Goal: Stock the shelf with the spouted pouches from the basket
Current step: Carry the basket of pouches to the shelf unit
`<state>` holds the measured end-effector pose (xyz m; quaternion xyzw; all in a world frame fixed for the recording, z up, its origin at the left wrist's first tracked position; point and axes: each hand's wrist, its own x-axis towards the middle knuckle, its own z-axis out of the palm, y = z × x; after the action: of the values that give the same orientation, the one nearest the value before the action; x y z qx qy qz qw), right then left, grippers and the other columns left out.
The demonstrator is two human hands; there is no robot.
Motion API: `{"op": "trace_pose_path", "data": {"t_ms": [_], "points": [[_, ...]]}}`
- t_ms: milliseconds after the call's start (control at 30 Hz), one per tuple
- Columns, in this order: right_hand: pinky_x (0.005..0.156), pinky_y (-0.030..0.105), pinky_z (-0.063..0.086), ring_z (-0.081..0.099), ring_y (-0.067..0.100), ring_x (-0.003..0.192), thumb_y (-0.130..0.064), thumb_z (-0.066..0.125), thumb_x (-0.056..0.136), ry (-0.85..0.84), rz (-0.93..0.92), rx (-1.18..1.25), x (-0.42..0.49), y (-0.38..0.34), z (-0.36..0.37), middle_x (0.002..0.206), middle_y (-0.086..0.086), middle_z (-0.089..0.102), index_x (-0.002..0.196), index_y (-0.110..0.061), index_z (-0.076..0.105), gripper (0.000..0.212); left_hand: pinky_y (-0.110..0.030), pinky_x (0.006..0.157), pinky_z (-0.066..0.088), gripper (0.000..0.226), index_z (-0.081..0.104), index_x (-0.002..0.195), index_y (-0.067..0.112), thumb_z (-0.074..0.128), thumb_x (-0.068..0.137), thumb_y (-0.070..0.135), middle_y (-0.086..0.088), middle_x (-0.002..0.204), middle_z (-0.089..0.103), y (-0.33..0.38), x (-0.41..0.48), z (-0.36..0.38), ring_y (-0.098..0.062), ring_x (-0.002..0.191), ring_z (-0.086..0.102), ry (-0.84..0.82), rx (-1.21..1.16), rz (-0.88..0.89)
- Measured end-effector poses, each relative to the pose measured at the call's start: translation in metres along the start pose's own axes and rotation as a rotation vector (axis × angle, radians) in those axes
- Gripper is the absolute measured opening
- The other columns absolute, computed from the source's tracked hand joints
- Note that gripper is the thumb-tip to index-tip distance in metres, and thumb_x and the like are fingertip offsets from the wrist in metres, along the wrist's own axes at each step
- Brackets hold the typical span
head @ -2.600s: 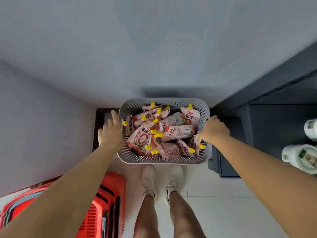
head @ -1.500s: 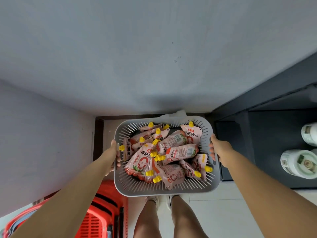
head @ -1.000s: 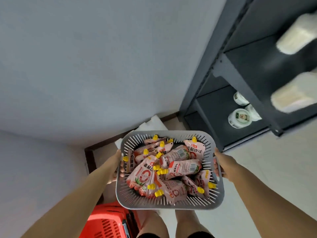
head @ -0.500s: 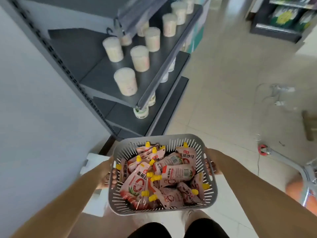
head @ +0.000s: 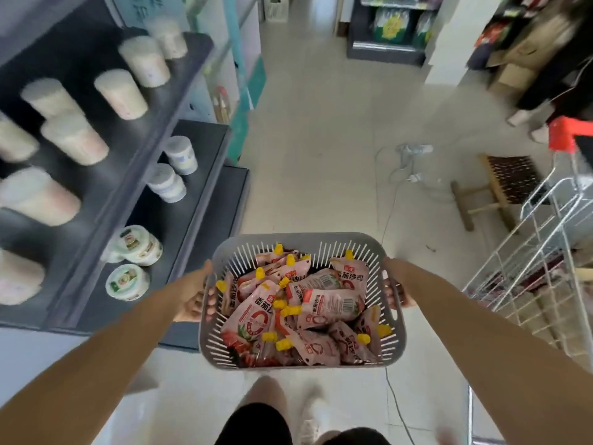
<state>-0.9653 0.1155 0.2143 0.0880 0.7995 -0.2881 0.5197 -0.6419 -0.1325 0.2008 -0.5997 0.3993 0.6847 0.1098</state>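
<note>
I carry a grey slotted plastic basket [head: 301, 240] at waist height, in front of me. It is piled with several pink spouted pouches [head: 330, 305] with yellow caps. My left hand [head: 195, 298] grips the basket's left side. My right hand [head: 396, 293] grips its right side, fingers curled through the handle. A dark grey shelf [head: 134, 146] stands to my left, with white cups and tubs on its levels.
A wire shopping cart [head: 526, 274] with a red handle stands at the right. A brush [head: 500, 187] and a white cable [head: 401, 168] lie on the tiled floor ahead. Another person [head: 552, 75] stands at the far right. More shelving [head: 391, 27] is at the back.
I lifted the basket off the floor in the corner and turned right with it. The view swung from the wall to the aisle, and the shelf now lies on my left.
</note>
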Motion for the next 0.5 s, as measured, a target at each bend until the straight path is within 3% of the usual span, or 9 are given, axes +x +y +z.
{"op": "trace_pose_path", "data": {"t_ms": [167, 500], "points": [[0.062, 0.032, 0.043, 0.045, 0.021, 0.051, -0.052, 0.042, 0.089, 0.026, 0.008, 0.044, 0.044, -0.081, -0.048, 0.055, 0.006, 0.047, 0.061, -0.012, 0.048, 0.05, -0.031, 0.063, 0.042, 0.07, 0.042, 0.054, 0.013, 0.033, 0.084, 0.075, -0.007, 0.061, 0.046, 0.121, 0.045, 0.029, -0.02, 0.06, 0.042, -0.044, 0.082, 0.016], [0.057, 0.028, 0.036, 0.039, 0.016, 0.05, -0.042, 0.041, 0.093, 0.069, -0.007, 0.3, 0.098, -0.262, -0.122, 0.053, 0.006, 0.044, 0.057, -0.011, 0.047, 0.048, -0.031, 0.06, 0.045, 0.078, 0.047, 0.043, 0.014, 0.026, 0.085, 0.076, -0.008, 0.053, 0.049, 0.393, 0.135, 0.081, -0.021, 0.052, 0.047, -0.051, 0.283, 0.102]]}}
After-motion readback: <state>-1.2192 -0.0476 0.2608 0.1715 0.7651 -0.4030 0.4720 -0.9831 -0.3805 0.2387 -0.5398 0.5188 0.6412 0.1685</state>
